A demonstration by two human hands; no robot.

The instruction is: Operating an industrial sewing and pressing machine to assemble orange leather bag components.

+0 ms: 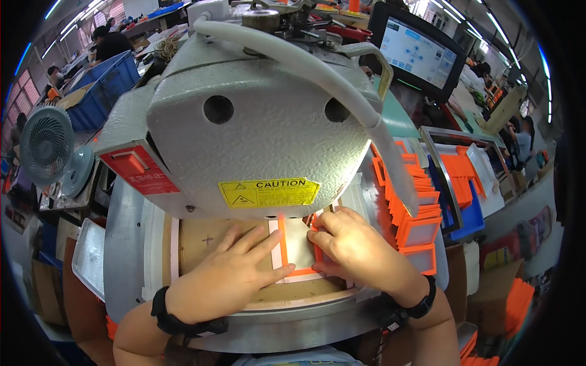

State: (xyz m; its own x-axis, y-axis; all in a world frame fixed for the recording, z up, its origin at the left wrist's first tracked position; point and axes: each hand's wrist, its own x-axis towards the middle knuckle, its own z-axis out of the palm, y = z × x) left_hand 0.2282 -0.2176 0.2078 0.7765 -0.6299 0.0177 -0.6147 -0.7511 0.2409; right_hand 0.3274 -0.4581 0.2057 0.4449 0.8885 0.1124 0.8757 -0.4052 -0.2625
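Under a large grey sewing-machine-like head point(250, 140), a thin orange-edged rectangular piece with a pale middle point(299, 244) lies on a tan board point(204, 244) with white strips. My left hand point(229, 271) rests on the board with fingers spread, its thumb and fingertips at the piece's left and lower orange edges. At the right edge, my right hand point(351, 244) has its fingers bent and closed on the orange border. A small red light spot falls near the top of the left orange edge. Part of the right border is hidden by my fingers.
Stacked orange-edged pieces point(418, 226) stand close by my right hand. Farther right are a metal frame point(455, 216) and a blue tray point(470, 222). A white tray point(90, 259), fan point(49, 149) and blue crate point(101, 91) are left; a monitor point(418, 52) stands behind. Other people sit beyond.
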